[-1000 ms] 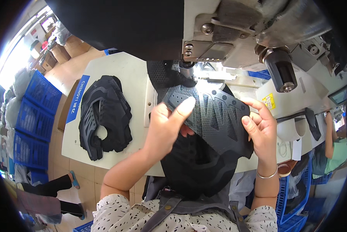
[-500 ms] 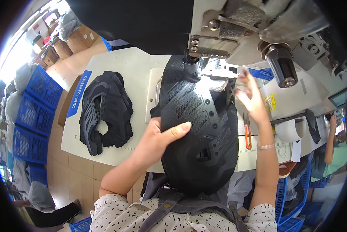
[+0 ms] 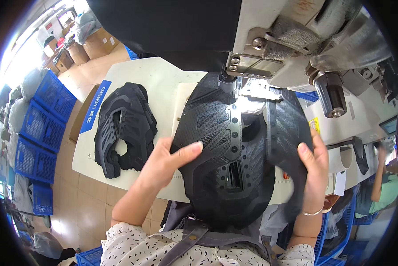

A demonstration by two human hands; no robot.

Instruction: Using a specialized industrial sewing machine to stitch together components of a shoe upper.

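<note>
A black textured shoe upper (image 3: 205,126) lies under the sewing machine (image 3: 252,66), its upper end at the lit presser foot area. Its near end hangs over the table edge toward my lap. My left hand (image 3: 163,162) grips its left edge, thumb on top and fingers hidden underneath. On the other side my right hand (image 3: 316,170) holds the right flap (image 3: 292,133), thumb on top, fingers around the outer edge. A gap separates that flap from the rest. The machine's foot hides the needle.
Several similar black uppers (image 3: 134,115) lie stacked on the white table (image 3: 86,153) to the left. Blue crates (image 3: 41,133) line the far left. At the right hangs a dark cylindrical machine part (image 3: 329,95). A person in green (image 3: 385,195) sits at the far right.
My right hand has come down from beside the presser foot and taken hold of the right flap, now spread outward. The orange-handled scissors beside it are now mostly covered.
</note>
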